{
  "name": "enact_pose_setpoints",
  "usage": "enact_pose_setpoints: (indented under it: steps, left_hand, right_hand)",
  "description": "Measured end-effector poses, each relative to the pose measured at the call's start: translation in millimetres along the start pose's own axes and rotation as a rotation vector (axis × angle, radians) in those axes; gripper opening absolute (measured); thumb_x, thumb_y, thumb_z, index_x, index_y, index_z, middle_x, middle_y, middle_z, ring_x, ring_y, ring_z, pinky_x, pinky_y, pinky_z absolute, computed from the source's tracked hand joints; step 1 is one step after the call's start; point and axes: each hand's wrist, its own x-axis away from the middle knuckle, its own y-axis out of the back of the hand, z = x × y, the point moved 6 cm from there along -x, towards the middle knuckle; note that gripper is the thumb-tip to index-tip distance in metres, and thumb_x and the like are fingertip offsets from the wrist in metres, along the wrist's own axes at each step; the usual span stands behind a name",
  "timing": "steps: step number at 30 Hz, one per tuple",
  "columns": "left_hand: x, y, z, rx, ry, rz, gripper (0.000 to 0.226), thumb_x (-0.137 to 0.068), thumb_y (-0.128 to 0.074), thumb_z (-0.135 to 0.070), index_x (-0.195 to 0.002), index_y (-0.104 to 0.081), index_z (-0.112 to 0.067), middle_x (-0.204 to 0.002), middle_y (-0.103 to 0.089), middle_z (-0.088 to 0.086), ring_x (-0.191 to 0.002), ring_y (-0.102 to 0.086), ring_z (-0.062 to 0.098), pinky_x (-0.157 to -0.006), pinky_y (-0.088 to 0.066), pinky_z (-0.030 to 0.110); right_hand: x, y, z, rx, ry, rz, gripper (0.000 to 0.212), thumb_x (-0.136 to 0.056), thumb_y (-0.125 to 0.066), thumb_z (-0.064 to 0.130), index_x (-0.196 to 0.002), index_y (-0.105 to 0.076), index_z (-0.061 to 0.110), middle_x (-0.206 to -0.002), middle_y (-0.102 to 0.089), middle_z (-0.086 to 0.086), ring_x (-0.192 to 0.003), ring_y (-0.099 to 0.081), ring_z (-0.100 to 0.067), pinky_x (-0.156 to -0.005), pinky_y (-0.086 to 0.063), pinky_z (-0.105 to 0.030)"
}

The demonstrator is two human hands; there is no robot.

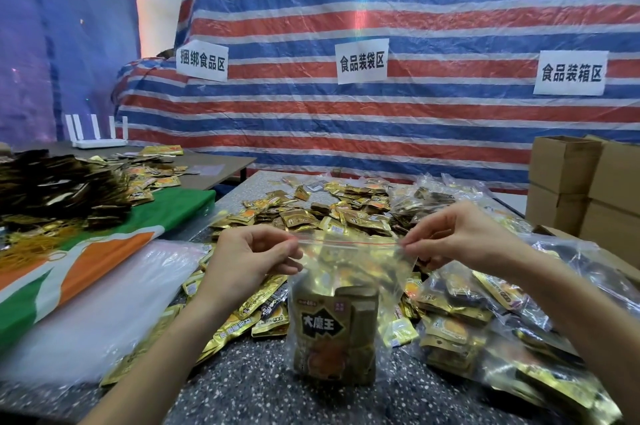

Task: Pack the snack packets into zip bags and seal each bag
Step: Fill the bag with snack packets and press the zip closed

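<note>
A clear zip bag with a red zip line hangs upright over the speckled table, stretched between my hands. Gold and brown snack packets fill its lower half. My left hand pinches the left end of the zip strip. My right hand pinches the right end. Behind the bag lies a heap of loose gold snack packets.
Filled zip bags pile up on the right. A stack of empty clear bags lies at left beside a green, orange and white cloth. Cardboard boxes stand at the far right. A striped tarp with paper signs hangs behind.
</note>
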Motion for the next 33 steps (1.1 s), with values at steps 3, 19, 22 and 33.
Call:
enact_pose_setpoints:
  steps: [3, 19, 22, 33]
  left_hand:
    - [0.8, 0.3, -2.0, -0.012, 0.006, -0.006, 0.004, -0.087, -0.070, -0.001, -0.086, -0.074, -0.001, -0.077, -0.075, 0.019, -0.071, -0.074, 0.032, -0.062, -0.061, 0.028]
    - [4.1, -8.4, -12.4, -0.213, -0.079, 0.002, 0.018, -0.081, -0.078, -0.004, -0.073, -0.073, -0.020, -0.074, -0.073, 0.004, -0.070, -0.067, 0.015, -0.064, -0.052, 0.022]
    - [5.9, -12.3, -14.8, -0.201, -0.093, 0.014, 0.019, -0.081, -0.078, -0.004, -0.073, -0.073, -0.020, -0.075, -0.073, 0.004, -0.072, -0.069, 0.019, -0.066, -0.054, 0.023]
    - [14.3, -24.3, -18.0, -0.212, -0.155, 0.015, 0.012, -0.086, -0.077, -0.014, -0.079, -0.075, -0.024, -0.071, -0.072, 0.003, -0.066, -0.066, 0.015, -0.060, -0.052, 0.024]
  right_hand:
    - [1.3, 1.7, -0.8, 0.036, 0.032, 0.010, 0.011, -0.075, -0.082, 0.021, -0.086, -0.082, 0.018, -0.084, -0.077, -0.011, -0.079, -0.072, -0.030, -0.070, -0.061, -0.034]
    - [1.8, 6.6, 5.2, 0.137, 0.213, -0.031, 0.020, -0.084, -0.075, 0.001, -0.090, -0.075, 0.021, -0.090, -0.072, -0.007, -0.084, -0.069, -0.021, -0.078, -0.056, -0.033]
    - [3.1, -4.4, 16.0, 0.318, 0.179, -0.021, 0.019, -0.082, -0.078, 0.038, -0.098, -0.069, 0.044, -0.100, -0.066, 0.014, -0.089, -0.060, 0.004, -0.076, -0.047, -0.022]
    - [-8.4, -85.4, 89.1, 0.561, 0.430, -0.028, 0.014, -0.090, -0.071, 0.041, -0.096, -0.075, 0.029, -0.099, -0.068, 0.013, -0.096, -0.061, -0.007, -0.088, -0.052, -0.040]
